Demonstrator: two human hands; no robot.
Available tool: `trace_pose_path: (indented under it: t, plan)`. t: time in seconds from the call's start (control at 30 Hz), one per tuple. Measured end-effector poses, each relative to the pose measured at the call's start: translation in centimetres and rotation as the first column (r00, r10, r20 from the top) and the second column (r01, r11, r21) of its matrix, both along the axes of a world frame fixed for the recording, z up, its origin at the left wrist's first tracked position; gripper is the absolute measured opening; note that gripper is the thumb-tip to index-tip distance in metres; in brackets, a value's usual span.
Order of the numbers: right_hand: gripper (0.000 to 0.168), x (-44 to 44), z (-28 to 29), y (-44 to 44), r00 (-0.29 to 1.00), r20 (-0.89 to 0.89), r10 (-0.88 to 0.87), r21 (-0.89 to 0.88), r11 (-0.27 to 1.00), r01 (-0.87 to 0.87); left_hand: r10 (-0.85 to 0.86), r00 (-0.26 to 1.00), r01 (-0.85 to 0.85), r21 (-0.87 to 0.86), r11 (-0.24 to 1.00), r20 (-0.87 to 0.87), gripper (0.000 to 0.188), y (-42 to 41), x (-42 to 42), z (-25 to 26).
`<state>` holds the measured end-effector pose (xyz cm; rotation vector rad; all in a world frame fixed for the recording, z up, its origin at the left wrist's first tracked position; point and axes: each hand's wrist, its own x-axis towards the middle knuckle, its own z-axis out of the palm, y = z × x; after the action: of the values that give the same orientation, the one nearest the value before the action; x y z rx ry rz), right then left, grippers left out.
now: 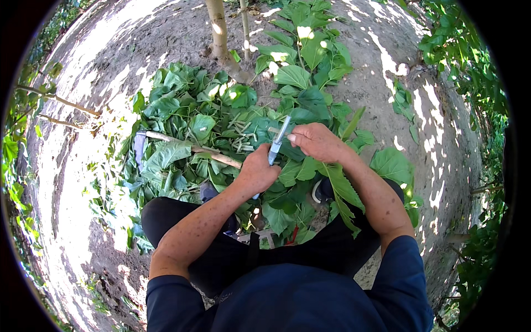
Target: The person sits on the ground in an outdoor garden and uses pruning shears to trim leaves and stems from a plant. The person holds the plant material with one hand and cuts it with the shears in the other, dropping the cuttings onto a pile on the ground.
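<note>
My left hand (259, 168) is closed around the handle of a pale blue and silver cutting tool (278, 139), whose metal end points up and to the right; its exact kind cannot be told. Just right of the metal, my right hand (313, 141) pinches a short piece of green stem (274, 130) that lies across the tool. A leafy branch (342, 186) hangs beneath my right hand and forearm. Below both hands spreads a heap of large green leaves (203, 126), with several short cut stem pieces (244, 141) lying on it.
A hand tool with a wooden handle (199, 150) and a flat metal blade (140, 147) lies on the leaves at the left. A tree trunk (218, 29) rises ahead. Leafy branches (300, 54) extend over the soil to its right. My shoes stand among leaves.
</note>
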<state>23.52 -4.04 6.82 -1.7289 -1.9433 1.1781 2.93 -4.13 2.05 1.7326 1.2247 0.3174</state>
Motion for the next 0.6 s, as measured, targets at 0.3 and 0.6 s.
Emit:
trace_pose_path:
  t: [0.3, 0.6]
  plan:
    - [0.037, 0.1, -0.1, 0.0, 1.0, -0.01, -0.007, 0.002, 1.0, 0.007, 0.014, 0.997, 0.004, 0.248, 0.969, -0.07, 0.03, -0.2, 0.1, -1.4]
    - [0.034, 0.3, 0.8, -0.1, 0.999, -0.035, 0.011, -0.012, 1.0, -0.011, 0.021, 1.0, -0.02, 0.242, 0.97, -0.003, 0.019, -0.3, 0.0, -1.0]
